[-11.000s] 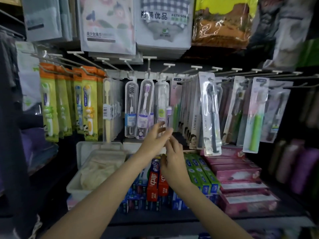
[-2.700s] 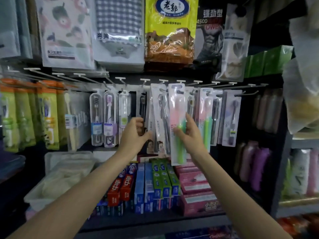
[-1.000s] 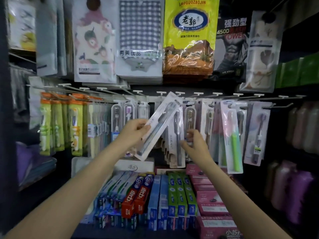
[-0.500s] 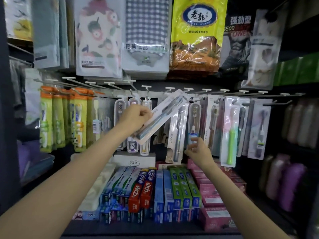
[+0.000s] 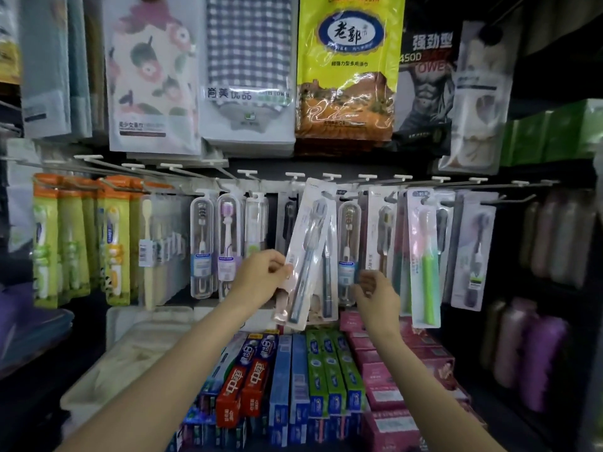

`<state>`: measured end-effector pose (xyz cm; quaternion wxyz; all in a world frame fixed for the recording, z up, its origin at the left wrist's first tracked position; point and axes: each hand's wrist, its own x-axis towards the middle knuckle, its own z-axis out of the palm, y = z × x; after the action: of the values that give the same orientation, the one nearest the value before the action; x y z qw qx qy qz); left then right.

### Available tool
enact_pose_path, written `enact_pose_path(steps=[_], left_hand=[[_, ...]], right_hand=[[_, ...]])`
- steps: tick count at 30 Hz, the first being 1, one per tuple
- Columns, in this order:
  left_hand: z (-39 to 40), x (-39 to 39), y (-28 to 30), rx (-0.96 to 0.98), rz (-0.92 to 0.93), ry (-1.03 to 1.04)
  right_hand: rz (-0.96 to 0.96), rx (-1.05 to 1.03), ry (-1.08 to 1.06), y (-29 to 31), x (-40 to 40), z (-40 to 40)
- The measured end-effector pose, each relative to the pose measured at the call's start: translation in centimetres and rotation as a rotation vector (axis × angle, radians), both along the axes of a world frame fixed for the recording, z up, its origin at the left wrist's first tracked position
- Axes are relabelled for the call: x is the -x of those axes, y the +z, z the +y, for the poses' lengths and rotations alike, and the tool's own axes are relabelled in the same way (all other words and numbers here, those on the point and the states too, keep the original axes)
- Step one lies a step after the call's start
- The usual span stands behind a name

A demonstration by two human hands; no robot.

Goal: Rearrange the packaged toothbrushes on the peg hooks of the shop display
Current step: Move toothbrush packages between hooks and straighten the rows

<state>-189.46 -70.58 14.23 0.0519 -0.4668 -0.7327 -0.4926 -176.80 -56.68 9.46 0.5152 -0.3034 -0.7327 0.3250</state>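
Note:
My left hand (image 5: 262, 277) pinches the lower left edge of a white carded toothbrush pack (image 5: 308, 252) with a dark brush inside. The pack stands nearly upright, leaning slightly right, its top near the peg hooks (image 5: 295, 175). My right hand (image 5: 375, 288) hovers just right of it with loosely curled fingers, holding nothing, in front of a clear-cased toothbrush (image 5: 347, 252). A pink-carded pack with a green brush (image 5: 422, 259) hangs further right. Clear toothbrush cases (image 5: 213, 246) hang to the left.
Orange and green children's toothbrush packs (image 5: 78, 243) fill the left hooks. Toothpaste boxes (image 5: 293, 376) and pink boxes (image 5: 385, 380) lie on the shelf below. Towel and cloth packs (image 5: 248, 70) hang above. Bottles (image 5: 535, 347) stand at the right, a white tray (image 5: 111, 353) lower left.
My left hand has swung the white pack from a steep diagonal to nearly upright and moved it right, toward the hooks. My right hand stays low beside it, empty.

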Motion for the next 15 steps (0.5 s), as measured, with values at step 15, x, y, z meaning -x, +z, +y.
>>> enact_pose_path(steps=[15], left_hand=[[2.7,-1.2,-2.3,-0.092,0.04,0.068]], right_hand=[[0.118,0.27,0.025,-1.7,-0.4,4.0]])
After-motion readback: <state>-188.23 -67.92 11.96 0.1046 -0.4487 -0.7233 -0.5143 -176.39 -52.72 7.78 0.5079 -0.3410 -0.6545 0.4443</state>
